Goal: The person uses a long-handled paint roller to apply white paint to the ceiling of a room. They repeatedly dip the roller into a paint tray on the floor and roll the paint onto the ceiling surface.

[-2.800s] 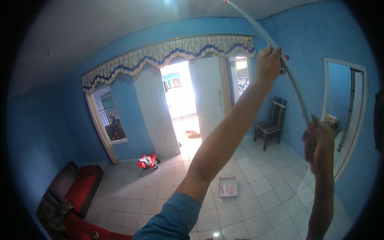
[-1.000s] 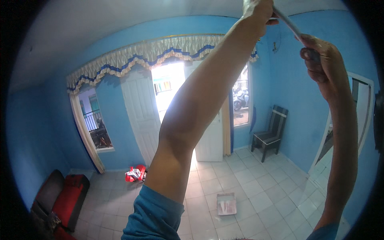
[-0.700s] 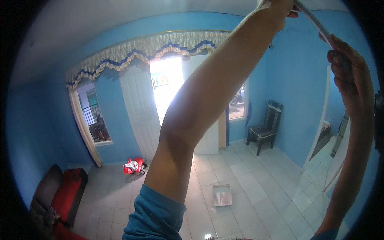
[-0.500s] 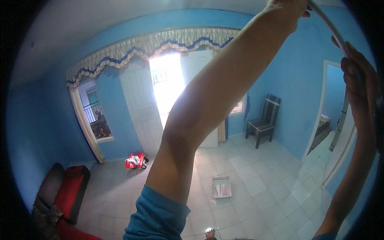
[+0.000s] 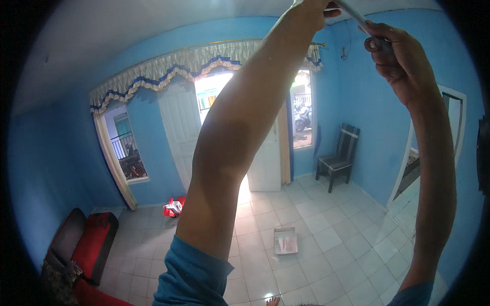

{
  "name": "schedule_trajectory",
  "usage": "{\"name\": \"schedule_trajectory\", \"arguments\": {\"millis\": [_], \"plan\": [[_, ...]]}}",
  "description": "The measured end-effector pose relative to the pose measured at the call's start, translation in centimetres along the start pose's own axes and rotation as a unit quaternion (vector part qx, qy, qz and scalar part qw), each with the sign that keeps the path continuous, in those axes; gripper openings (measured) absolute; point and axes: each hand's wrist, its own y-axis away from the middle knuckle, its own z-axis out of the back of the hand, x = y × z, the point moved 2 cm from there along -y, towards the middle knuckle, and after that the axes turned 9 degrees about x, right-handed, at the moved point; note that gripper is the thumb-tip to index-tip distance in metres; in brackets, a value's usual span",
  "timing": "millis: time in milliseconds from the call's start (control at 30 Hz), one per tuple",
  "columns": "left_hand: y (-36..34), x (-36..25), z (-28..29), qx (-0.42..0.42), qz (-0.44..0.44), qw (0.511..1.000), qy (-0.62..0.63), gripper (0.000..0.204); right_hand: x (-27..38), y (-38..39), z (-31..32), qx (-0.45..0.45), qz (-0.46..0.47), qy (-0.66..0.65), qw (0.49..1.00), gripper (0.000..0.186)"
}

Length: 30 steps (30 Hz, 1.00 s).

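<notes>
Both my arms reach up toward the ceiling. My right hand (image 5: 398, 58) is closed around the lower end of a slim grey-white pole (image 5: 354, 14), which slants up to the left and leaves the picture at the top. Higher along it, my left hand (image 5: 315, 9) is partly cut off by the upper edge; its visible fingertips curl in beside the pole. The pole's upper end is out of view. On the tiled floor below lies a shallow, light-coloured rectangular tray (image 5: 285, 241) with whitish marks inside.
A dark chair with light stripes (image 5: 338, 157) stands by the right wall near a doorway (image 5: 451, 115). Ahead are a white double door (image 5: 178, 130) and a ruffled valance (image 5: 168, 66). A red-and-white toy (image 5: 174, 206) and a red-and-black sofa (image 5: 94, 247) are at left.
Both hands have moved left in the picture with the pole. More of my right hand and forearm now shows, and the right window has come out from behind my left arm.
</notes>
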Motion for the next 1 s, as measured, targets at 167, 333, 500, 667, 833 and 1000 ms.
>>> {"name": "schedule_trajectory", "arguments": {"millis": [167,333,500,667,833,1000], "plan": [[-0.5,0.3,-0.3,0.041,-0.004,0.999,-0.005,0.019,-0.6,0.0,1.5,-0.012,0.102,0.145,0.984,0.03],[5.9,-3.0,-6.3,0.06,-0.029,0.998,0.006,0.026,2.8,7.6,7.1,0.003,0.27,0.612,0.743,0.046],[12.1,-6.7,-10.6,0.162,-0.11,0.98,0.019,0.03,9.9,13.5,4.0,-0.121,0.007,0.012,0.993,0.027],[15.1,-9.6,-11.2,0.302,-0.103,0.946,-0.058,0.028,11.4,17.3,6.4,-0.012,0.005,-0.092,0.996,0.027],[12.5,-6.7,-11.8,0.192,-0.065,0.979,0.013,0.028,10.3,15.1,7.5,-0.051,0.051,0.228,0.971,0.03],[5.3,-2.2,-7.5,0.069,-0.014,0.997,0.025,0.026,2.4,6.5,7.1,-0.034,0.065,0.384,0.92,0.038]]}}
